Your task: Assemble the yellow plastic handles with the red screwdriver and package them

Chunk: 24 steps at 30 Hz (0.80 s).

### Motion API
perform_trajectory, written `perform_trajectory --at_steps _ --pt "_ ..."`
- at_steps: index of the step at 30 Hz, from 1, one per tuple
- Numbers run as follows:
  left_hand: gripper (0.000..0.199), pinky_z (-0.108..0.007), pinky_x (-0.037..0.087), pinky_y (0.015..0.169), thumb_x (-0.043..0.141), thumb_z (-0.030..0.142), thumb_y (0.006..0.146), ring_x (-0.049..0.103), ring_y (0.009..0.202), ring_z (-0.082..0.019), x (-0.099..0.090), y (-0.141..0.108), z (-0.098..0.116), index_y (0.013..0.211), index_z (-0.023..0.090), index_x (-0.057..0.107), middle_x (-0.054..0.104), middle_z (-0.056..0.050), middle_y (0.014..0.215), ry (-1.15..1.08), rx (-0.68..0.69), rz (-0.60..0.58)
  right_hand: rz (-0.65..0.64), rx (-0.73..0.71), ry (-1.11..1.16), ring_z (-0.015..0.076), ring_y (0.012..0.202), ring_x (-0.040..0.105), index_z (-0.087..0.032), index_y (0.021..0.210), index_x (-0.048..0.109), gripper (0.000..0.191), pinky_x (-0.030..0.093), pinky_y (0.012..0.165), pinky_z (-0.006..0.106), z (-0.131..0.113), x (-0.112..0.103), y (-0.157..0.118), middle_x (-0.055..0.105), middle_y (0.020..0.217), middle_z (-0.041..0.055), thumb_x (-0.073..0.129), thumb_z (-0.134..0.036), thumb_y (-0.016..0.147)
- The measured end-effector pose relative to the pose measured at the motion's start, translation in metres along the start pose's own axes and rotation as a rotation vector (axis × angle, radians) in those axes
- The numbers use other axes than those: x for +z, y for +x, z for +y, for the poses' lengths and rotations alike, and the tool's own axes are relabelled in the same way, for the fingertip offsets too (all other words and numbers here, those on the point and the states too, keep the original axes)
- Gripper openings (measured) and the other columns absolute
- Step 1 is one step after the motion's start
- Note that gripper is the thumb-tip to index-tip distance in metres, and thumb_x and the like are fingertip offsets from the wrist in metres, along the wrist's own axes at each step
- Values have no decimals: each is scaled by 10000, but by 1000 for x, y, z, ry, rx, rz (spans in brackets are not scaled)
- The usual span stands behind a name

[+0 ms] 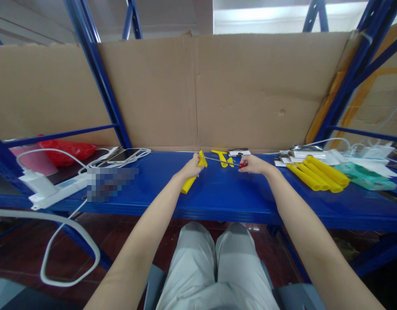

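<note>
My left hand (190,168) is closed around a yellow plastic piece (202,159) just above the blue shelf. A yellow tube (188,185) extends below that hand; whether it joins the held piece is hidden by the fingers. My right hand (254,164) grips the red handle of a screwdriver (222,161). The thin metal shaft points left, its tip at or close to the yellow piece. Behind the shaft lie a yellow T-shaped part (223,159) and a small yellow piece (230,161). A small black-and-white packet (239,152) is just beyond them.
Several yellow tubes (326,174) lie side by side at right, near white boxes (304,153) and a green packet (364,175). At left are a power strip (60,189), cables and a red bag (70,151). Cardboard (250,90) stands behind the blue shelf (230,193).
</note>
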State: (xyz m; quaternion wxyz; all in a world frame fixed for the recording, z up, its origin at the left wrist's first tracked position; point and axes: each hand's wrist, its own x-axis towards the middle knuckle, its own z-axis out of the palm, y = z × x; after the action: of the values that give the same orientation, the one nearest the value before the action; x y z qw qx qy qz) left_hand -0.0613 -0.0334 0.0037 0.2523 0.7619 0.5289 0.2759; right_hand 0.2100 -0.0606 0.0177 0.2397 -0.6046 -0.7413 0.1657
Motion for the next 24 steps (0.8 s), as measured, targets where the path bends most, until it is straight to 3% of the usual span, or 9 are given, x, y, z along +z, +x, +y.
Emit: perform_trajectory --at_steps 4,9,13,18,24 --pt "301 -249 509 535 497 178 872 598 548 -108 -3 -3 3 1126 180 336 634 -164 1135 69 9 21 32 11 -125 106 491 552 -206 615 449 269 387 503 206 -10 0 -4 560 517 -46 708 -236 680" --pt "321 -334 545 720 507 182 860 673 834 -212 -4 -5 3 1142 181 353 624 -187 1171 154 37 53 31 66 -214 124 507 569 -214 659 454 267 376 508 216 -19 1 -8 594 566 -20 705 -294 705" --pt "336 -360 536 774 506 176 858 667 933 -250 -4 -6 4 1160 177 357 634 -191 1154 194 12 48 91 -27 -348 145 642 584 -207 638 487 224 370 553 219 -22 -2 -9 623 643 10 691 -279 693" --pt "340 -361 528 789 508 165 858 673 940 -254 -5 -6 6 1169 171 369 625 -200 1181 230 8 70 -17 -15 -258 135 583 579 -203 599 473 254 371 533 218 -22 -4 -11 585 564 -15 667 -311 722" --pt "354 -371 519 808 515 165 858 683 910 -251 -6 -6 5 1186 174 380 666 -179 1095 244 -1 86 -33 82 -116 101 433 548 -207 657 424 272 373 457 196 -22 6 -9 564 516 -45 688 -232 717"
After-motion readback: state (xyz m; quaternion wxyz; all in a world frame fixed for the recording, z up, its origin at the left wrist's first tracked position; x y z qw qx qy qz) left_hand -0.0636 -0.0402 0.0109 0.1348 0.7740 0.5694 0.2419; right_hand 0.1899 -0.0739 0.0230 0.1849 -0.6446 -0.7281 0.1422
